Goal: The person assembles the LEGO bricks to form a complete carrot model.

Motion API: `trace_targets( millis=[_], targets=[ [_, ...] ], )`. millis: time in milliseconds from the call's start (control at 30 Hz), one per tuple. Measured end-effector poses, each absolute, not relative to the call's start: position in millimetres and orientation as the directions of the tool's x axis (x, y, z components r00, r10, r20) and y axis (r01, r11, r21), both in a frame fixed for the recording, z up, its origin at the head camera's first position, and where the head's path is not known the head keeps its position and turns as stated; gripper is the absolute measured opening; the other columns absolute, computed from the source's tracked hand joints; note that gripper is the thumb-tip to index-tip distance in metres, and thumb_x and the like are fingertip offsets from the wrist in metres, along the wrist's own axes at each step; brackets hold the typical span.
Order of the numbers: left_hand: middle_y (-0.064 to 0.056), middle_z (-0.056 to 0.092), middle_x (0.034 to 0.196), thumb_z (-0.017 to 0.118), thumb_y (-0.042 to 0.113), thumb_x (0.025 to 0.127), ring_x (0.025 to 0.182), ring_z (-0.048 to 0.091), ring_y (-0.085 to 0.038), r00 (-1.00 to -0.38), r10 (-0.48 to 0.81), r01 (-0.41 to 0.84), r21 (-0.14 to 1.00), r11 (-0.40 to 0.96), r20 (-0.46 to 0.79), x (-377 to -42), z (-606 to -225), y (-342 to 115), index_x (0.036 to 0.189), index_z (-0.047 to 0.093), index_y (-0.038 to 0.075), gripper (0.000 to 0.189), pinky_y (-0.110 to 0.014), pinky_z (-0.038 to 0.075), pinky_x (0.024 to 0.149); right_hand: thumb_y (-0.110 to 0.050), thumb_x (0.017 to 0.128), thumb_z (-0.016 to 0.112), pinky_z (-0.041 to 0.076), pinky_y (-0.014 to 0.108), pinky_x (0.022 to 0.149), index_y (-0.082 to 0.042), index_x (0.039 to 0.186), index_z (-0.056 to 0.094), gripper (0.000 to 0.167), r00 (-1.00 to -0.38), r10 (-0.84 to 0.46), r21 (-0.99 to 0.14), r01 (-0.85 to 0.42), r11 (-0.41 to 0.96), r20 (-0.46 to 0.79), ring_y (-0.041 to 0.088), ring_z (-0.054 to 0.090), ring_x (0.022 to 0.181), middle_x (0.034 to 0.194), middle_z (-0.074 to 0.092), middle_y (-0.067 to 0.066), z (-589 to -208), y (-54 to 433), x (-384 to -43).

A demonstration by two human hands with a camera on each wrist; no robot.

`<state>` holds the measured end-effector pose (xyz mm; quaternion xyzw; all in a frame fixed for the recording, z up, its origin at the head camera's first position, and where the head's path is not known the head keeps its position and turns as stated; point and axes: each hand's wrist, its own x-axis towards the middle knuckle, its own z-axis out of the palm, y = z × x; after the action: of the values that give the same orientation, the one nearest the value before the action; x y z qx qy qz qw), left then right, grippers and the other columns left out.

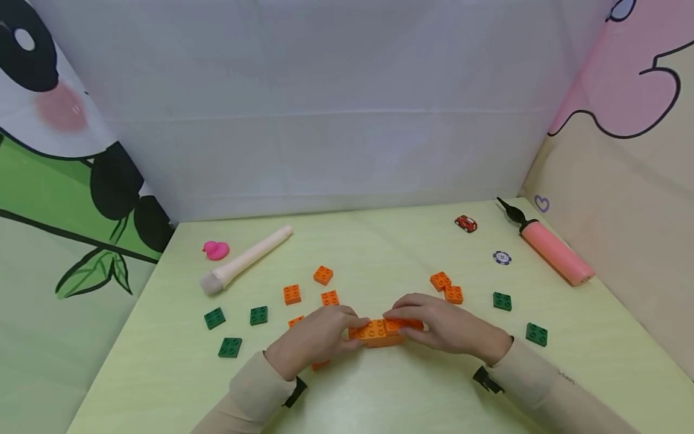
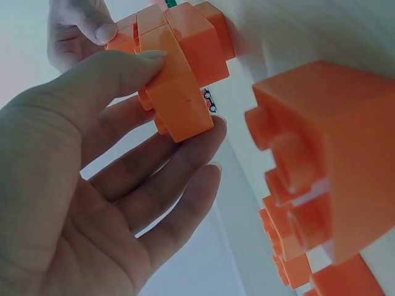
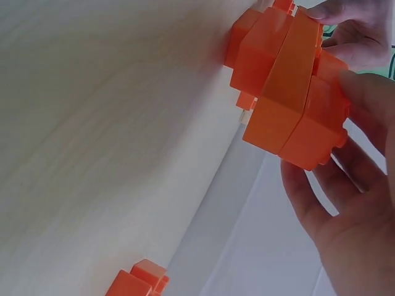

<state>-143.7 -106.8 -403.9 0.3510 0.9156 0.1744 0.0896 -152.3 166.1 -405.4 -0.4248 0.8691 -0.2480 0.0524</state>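
Note:
A structure of joined orange toy building bricks (image 1: 375, 333) is between the two hands, low in the middle of the head view. The left hand (image 1: 317, 336) pinches its left end; in the left wrist view the thumb (image 2: 117, 71) presses one brick (image 2: 176, 102) against the fingers. At the right end, the right hand (image 1: 450, 324) grips an upper brick with thumb and fingers. The right wrist view shows the structure (image 3: 281, 92) stacked in layers, its upper brick (image 3: 318, 126) in that hand's grasp. Fingers hide parts of both ends.
Loose orange bricks (image 1: 291, 294) lie around the left hand, and two more (image 1: 453, 295) lie beyond the right. Green bricks (image 1: 230, 348) sit at both sides. Farther back are a pink duck (image 1: 217, 250), a pale tube (image 1: 249, 258), a red toy car (image 1: 466, 223), a chip (image 1: 502, 258) and a pink pump (image 1: 555, 250).

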Motion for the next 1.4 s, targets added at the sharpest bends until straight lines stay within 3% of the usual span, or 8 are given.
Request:
trace_targets(
  millis=[600,900,1133,1400],
  targets=[
    [0.000,0.072,0.111,0.075,0.024,0.091,0.097,0.067,-0.012,-0.741,0.671,0.608,0.393,0.690,-0.032,-143,-403,-107,0.125,0.071,0.013,0.037,-0.025,0.055,0.084,-0.024,0.096,0.068,0.052,0.028,0.093,-0.026,0.132,0.067,0.036,-0.658,-0.750,-0.590,-0.633,0.501,0.070,0.006,0.058,0.108,0.120,0.063,-0.016,-406,167,-157],
    [0.000,0.072,0.112,0.074,0.024,0.091,0.096,0.067,-0.011,-0.740,0.672,0.611,0.385,0.692,-0.034,-143,-403,-106,0.126,0.071,0.014,0.036,-0.025,0.055,0.084,-0.028,0.098,0.066,0.052,0.030,0.095,-0.029,0.134,0.065,0.037,-0.672,-0.736,-0.548,-0.647,0.530,0.080,0.007,0.059,0.112,0.124,0.062,-0.016,-410,169,-153],
    [0.001,0.072,0.112,0.073,0.026,0.092,0.097,0.067,-0.011,-0.735,0.676,0.615,0.378,0.692,-0.042,-142,-401,-105,0.127,0.070,0.015,0.037,-0.025,0.055,0.084,-0.042,0.099,0.060,0.053,0.033,0.095,-0.032,0.136,0.062,0.039,-0.690,-0.721,-0.522,-0.638,0.566,0.062,0.009,0.060,0.115,0.127,0.062,-0.015,-412,180,-153],
    [0.001,0.072,0.113,0.073,0.025,0.092,0.097,0.066,-0.010,-0.739,0.671,0.603,0.383,0.699,-0.061,-141,-401,-105,0.128,0.070,0.016,0.037,-0.024,0.055,0.084,-0.028,0.094,0.071,0.054,0.039,0.096,-0.029,0.136,0.063,0.042,-0.728,-0.683,-0.522,-0.607,0.600,0.062,0.013,0.061,0.116,0.128,0.064,-0.012,-414,196,-151]
  ],
)
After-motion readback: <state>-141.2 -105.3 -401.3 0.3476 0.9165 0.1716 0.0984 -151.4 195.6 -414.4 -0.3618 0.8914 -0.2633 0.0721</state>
